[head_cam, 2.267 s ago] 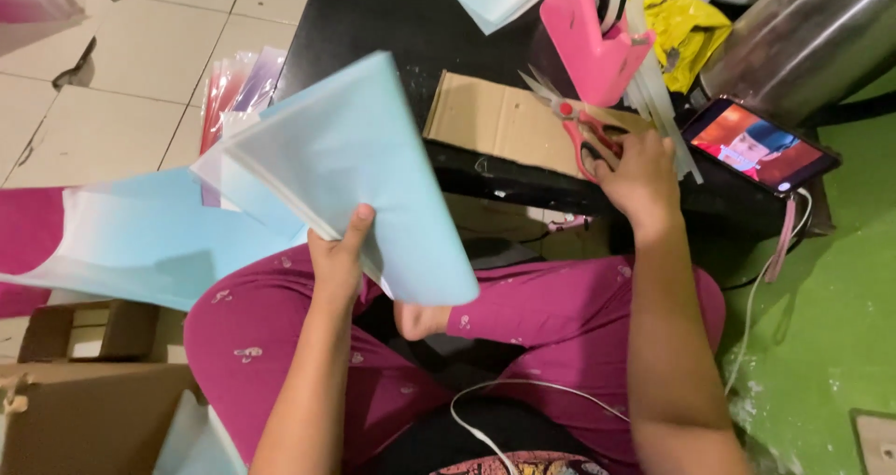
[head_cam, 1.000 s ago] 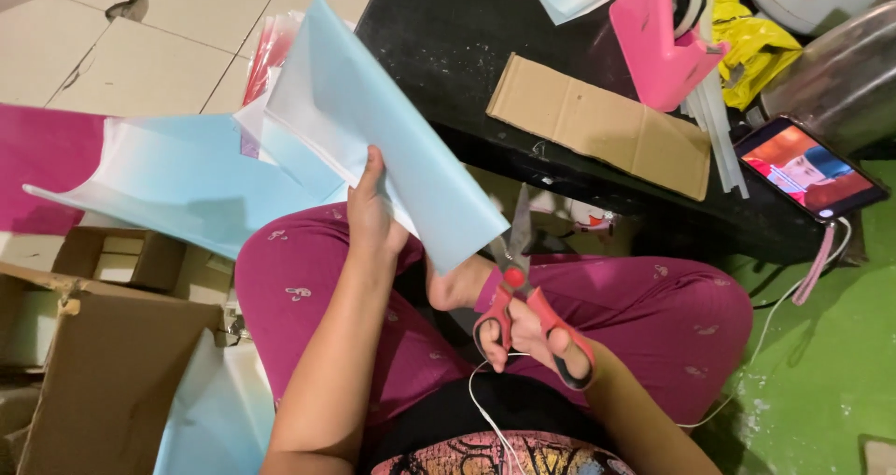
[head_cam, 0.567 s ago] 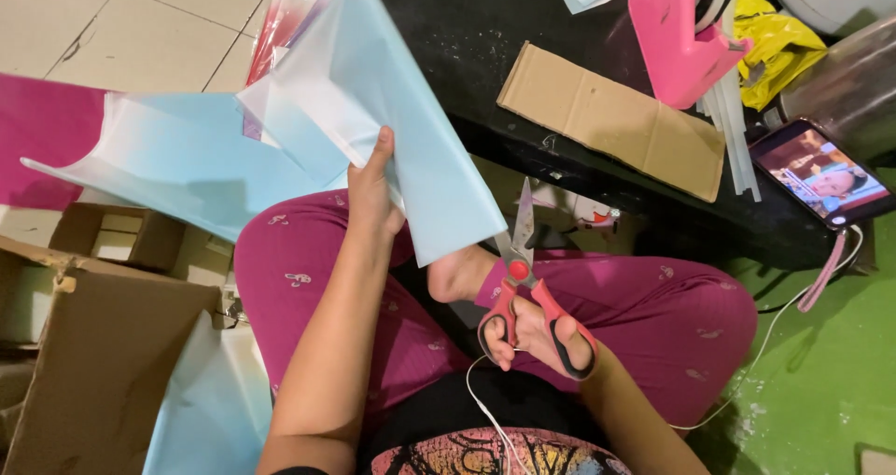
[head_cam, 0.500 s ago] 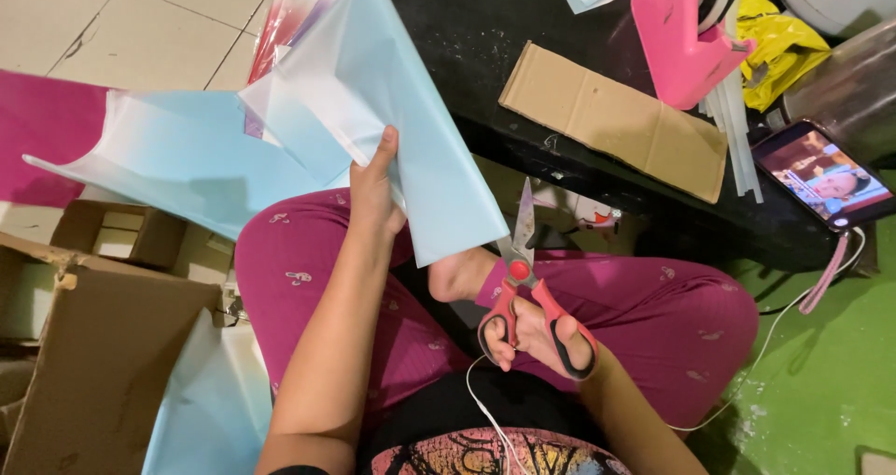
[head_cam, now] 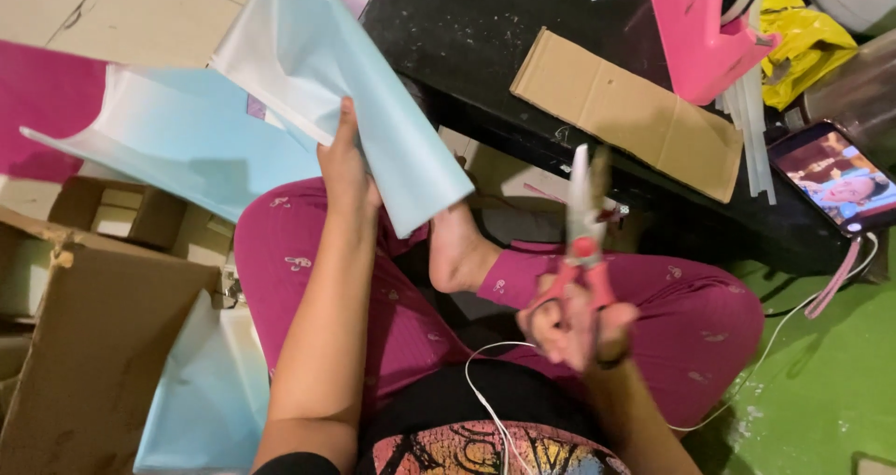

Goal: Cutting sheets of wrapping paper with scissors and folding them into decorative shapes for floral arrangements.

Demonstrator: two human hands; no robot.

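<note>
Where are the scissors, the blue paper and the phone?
scissors (head_cam: 581, 216): head view, on the blades, above the red handles in the right hand (head_cam: 574, 326).
blue paper (head_cam: 373, 111): head view, on the folded sheet held by the left hand (head_cam: 345, 172).
phone (head_cam: 840, 181): head view, on its lit screen.

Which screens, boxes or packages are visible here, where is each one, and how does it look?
Phone: right edge of the black table, dark rectangle, lit screen showing a colourful picture.
Cardboard box: floor, lower left, brown, open.
Flat cardboard piece: on the table, brown rectangle.
Yellow bag: top right, crumpled.
</note>
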